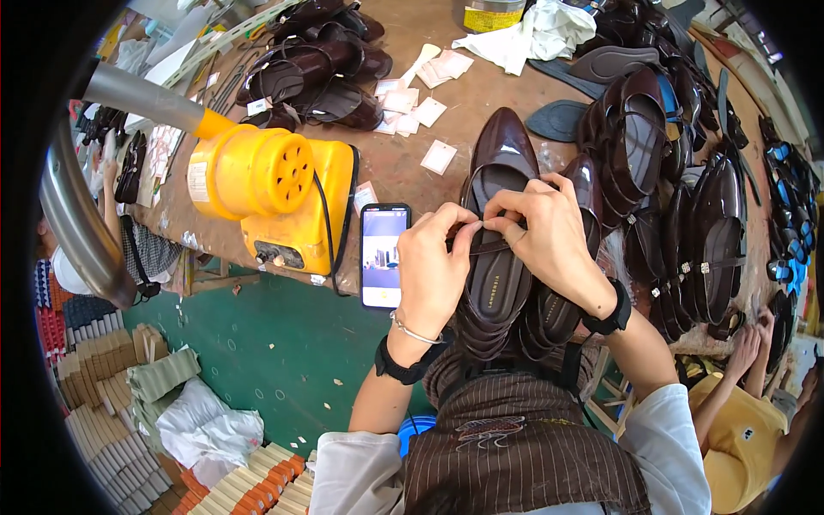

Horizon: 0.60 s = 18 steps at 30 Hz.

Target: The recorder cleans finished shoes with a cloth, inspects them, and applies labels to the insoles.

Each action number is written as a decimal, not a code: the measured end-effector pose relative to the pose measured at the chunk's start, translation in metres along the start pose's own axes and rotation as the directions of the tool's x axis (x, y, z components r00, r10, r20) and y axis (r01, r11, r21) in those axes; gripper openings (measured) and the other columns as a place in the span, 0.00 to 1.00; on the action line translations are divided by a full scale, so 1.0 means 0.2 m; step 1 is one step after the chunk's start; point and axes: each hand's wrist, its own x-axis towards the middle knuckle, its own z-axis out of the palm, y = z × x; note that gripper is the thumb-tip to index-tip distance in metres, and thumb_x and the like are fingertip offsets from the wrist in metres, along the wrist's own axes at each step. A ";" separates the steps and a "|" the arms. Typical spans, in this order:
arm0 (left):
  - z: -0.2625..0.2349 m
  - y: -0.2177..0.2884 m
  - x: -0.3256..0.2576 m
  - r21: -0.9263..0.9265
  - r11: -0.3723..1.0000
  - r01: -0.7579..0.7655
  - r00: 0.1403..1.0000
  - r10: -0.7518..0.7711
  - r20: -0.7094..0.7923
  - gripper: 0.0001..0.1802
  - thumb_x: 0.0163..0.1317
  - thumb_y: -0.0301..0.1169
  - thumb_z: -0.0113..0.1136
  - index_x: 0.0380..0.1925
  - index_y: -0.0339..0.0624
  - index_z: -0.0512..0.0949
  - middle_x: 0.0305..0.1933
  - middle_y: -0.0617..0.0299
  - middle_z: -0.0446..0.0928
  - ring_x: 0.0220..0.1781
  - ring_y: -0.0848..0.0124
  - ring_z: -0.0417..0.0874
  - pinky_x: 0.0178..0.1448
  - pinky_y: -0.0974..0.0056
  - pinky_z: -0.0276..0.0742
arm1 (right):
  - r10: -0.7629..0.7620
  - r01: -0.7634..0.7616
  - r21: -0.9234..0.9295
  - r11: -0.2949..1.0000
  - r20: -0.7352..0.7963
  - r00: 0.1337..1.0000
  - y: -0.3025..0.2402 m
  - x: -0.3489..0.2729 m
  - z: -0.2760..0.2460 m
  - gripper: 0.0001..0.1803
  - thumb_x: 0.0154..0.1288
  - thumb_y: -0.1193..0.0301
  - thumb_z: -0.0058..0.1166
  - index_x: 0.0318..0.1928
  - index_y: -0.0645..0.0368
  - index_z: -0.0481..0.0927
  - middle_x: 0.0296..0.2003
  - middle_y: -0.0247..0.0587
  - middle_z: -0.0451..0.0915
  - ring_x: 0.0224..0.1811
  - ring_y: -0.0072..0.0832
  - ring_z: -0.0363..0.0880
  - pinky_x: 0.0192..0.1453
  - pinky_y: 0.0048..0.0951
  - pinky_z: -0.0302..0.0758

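A glossy dark brown pointed shoe lies before me at the table's front edge, its toe facing away. Over its opening, my left hand and my right hand meet fingertip to fingertip. Both are closed in a pinch at the shoe's thin strap; the exact spot between the fingers is hidden. A second matching shoe sits close against its right side, partly under my right hand. Just left of my left hand, a phone with a lit screen lies at the table edge.
A yellow machine with a metal pipe stands left. More brown shoes are heaped at the back left and right. Paper tags, a white cloth and insoles lie behind. Another person's arms show at right.
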 end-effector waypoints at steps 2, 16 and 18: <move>0.02 0.00 0.00 -0.001 1.000 -0.011 1.000 0.011 -0.020 0.04 0.57 0.20 0.62 0.33 0.34 0.79 0.31 0.52 0.83 0.33 0.65 0.87 0.39 0.66 0.79 | -0.001 0.001 -0.017 1.000 0.000 1.000 -0.01 0.00 0.00 0.03 0.55 0.71 0.60 0.29 0.54 0.85 0.21 0.40 0.80 0.32 0.36 0.77 0.61 0.43 0.64; -0.01 0.04 -0.02 -0.035 0.999 -0.002 1.000 0.001 -0.016 0.05 0.61 0.21 0.61 0.33 0.32 0.74 0.31 0.48 0.82 0.34 0.54 0.86 0.35 0.59 0.78 | 0.074 -0.359 0.781 0.511 0.375 0.924 0.14 0.01 -0.36 0.07 0.60 0.77 0.62 0.37 0.67 0.84 0.30 0.33 0.82 0.32 0.15 0.77 0.39 0.18 0.73; 0.00 0.04 -0.02 -0.108 0.994 0.008 0.997 -0.017 -0.080 0.05 0.60 0.21 0.62 0.32 0.32 0.74 0.32 0.49 0.82 0.33 0.59 0.86 0.35 0.62 0.78 | 0.084 -0.409 0.791 0.455 0.419 0.904 0.11 -0.02 -0.38 0.08 0.60 0.77 0.61 0.39 0.68 0.84 0.31 0.34 0.83 0.34 0.15 0.78 0.41 0.19 0.74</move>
